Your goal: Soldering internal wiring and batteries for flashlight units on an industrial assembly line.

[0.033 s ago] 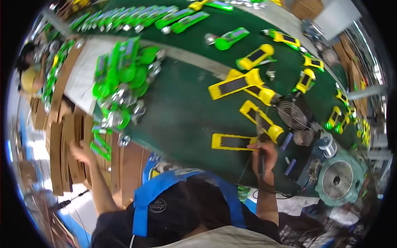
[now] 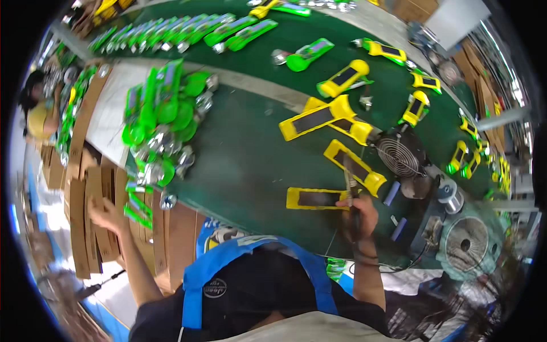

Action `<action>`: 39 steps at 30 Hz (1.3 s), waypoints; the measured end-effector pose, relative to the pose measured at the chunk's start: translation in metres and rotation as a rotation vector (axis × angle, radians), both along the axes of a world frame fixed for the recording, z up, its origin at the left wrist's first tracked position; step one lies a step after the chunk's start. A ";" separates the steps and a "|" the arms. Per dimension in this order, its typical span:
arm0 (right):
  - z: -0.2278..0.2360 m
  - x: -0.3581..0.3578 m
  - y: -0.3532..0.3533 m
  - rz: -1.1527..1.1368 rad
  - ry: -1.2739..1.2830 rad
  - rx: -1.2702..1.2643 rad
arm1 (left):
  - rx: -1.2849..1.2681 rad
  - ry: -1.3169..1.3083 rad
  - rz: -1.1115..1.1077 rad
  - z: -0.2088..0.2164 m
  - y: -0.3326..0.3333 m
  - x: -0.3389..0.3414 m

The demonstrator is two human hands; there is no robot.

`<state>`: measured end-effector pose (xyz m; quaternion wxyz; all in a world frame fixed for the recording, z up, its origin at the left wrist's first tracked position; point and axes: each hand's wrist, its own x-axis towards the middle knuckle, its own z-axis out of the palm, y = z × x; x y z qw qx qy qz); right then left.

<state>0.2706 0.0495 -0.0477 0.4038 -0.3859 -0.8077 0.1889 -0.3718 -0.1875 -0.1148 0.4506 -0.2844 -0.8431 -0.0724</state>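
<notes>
My right hand (image 2: 364,214) is closed around the dark handle of a soldering iron (image 2: 351,188), its greyish shaft pointing away from me over the table. My right thumb and fingertips are at the end of a yellow frame with a dark panel (image 2: 316,198); whether they touch it I cannot tell. Just beyond lies another yellow panel frame (image 2: 354,167), partly behind the shaft. My left hand (image 2: 108,215), a little blurred, is off the table at the left with fingers apart and nothing visible in it, in front of upright cardboard sheets (image 2: 80,228).
Green lamps with silvery ends lie heaped (image 2: 165,119) at the table's left. More yellow panel frames (image 2: 316,118) overlap near a round fan (image 2: 397,158). A larger green fan (image 2: 467,245) stands at right. Rows of lamps (image 2: 171,34) line the far green belt. A person (image 2: 43,111) is at far left.
The whole view has shifted slightly, so the table things sit a little further left. Both hands keep about the same places, and nothing is taken up or let go.
</notes>
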 end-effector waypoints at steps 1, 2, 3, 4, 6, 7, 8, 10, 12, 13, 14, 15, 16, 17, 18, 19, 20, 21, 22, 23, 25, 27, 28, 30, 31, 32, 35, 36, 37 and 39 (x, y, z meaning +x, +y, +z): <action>-0.005 -0.006 -0.002 -0.016 0.032 0.002 | 0.367 -0.118 -0.449 0.081 0.066 0.080; -0.011 -0.012 -0.005 0.004 0.075 0.005 | 0.449 -0.193 -0.684 0.126 0.083 0.117; -0.020 -0.014 -0.007 0.054 0.135 -0.052 | 0.416 -0.252 -0.881 0.159 0.101 0.146; -0.010 -0.022 -0.003 0.083 0.087 0.016 | 0.378 -0.307 -1.063 0.182 0.119 0.175; -0.009 -0.016 0.003 0.093 0.073 0.049 | 0.101 -0.529 -1.175 0.217 0.209 0.247; -0.015 -0.002 0.004 0.021 0.091 0.032 | -0.046 -0.677 -1.325 0.216 0.282 0.288; -0.017 0.007 0.004 -0.037 0.119 0.019 | -0.213 -0.505 -1.482 0.211 0.348 0.322; -0.016 0.007 0.008 -0.033 0.205 0.030 | -0.310 -0.420 -1.525 0.162 0.451 0.347; -0.013 0.000 0.013 0.041 0.257 0.064 | -0.483 -0.573 -1.264 0.125 0.521 0.347; -0.013 -0.001 0.013 0.029 0.244 0.060 | -0.586 -0.623 -1.141 0.115 0.544 0.354; -0.013 -0.001 0.014 0.014 0.251 0.040 | -0.650 -0.719 -1.136 0.101 0.561 0.353; -0.014 -0.001 0.015 0.007 0.259 0.022 | -0.709 -0.814 -1.121 0.089 0.572 0.347; -0.013 -0.003 0.017 -0.007 0.278 0.032 | -0.717 -0.868 -1.210 0.083 0.579 0.342; -0.012 -0.003 0.018 -0.013 0.284 0.034 | -0.722 -0.860 -1.214 0.089 0.577 0.344; -0.011 -0.004 0.017 -0.015 0.271 0.031 | -0.718 -0.876 -1.172 0.100 0.566 0.346; -0.010 -0.005 0.017 -0.006 0.256 0.029 | -0.704 -0.894 -1.122 0.112 0.551 0.342; -0.012 -0.005 0.012 -0.019 0.280 0.044 | -0.671 -0.898 -1.147 0.125 0.534 0.342; -0.020 -0.005 0.008 -0.003 0.298 0.052 | -0.676 -0.948 -1.178 0.144 0.508 0.338; -0.026 -0.003 0.002 0.005 0.313 0.061 | -0.682 -0.999 -1.216 0.157 0.479 0.335; -0.026 0.000 -0.003 0.078 0.336 -0.017 | -0.595 -0.936 -1.357 0.160 0.442 0.327; -0.007 -0.002 0.006 0.092 0.101 -0.157 | -0.499 -0.958 -1.549 0.147 0.377 0.317; -0.025 -0.009 0.000 0.054 0.269 -0.188 | -0.549 -1.389 -1.396 0.148 0.295 0.309; -0.023 -0.012 -0.002 0.017 0.280 -0.219 | -0.489 -1.616 -1.382 0.147 0.254 0.308; -0.029 -0.024 0.000 -0.038 0.504 -0.259 | -0.523 -1.997 -1.173 0.149 0.197 0.318; -0.027 -0.029 0.007 0.003 0.534 -0.272 | -0.356 -2.180 -1.189 0.126 0.176 0.327; -0.027 -0.033 0.011 0.021 0.559 -0.289 | -0.237 -2.315 -1.203 0.120 0.167 0.340; -0.006 -0.036 0.017 0.026 0.546 -0.283 | -0.272 -2.445 -1.152 0.101 0.164 0.367; 0.003 -0.028 0.017 -0.055 0.458 -0.248 | -0.167 -2.438 -1.243 0.100 0.168 0.377; 0.003 -0.019 0.015 -0.146 0.416 -0.225 | -0.256 -2.457 -1.183 0.107 0.172 0.375; 0.014 0.009 0.008 -0.260 0.234 0.160 | -0.352 -2.372 -1.140 0.117 0.181 0.369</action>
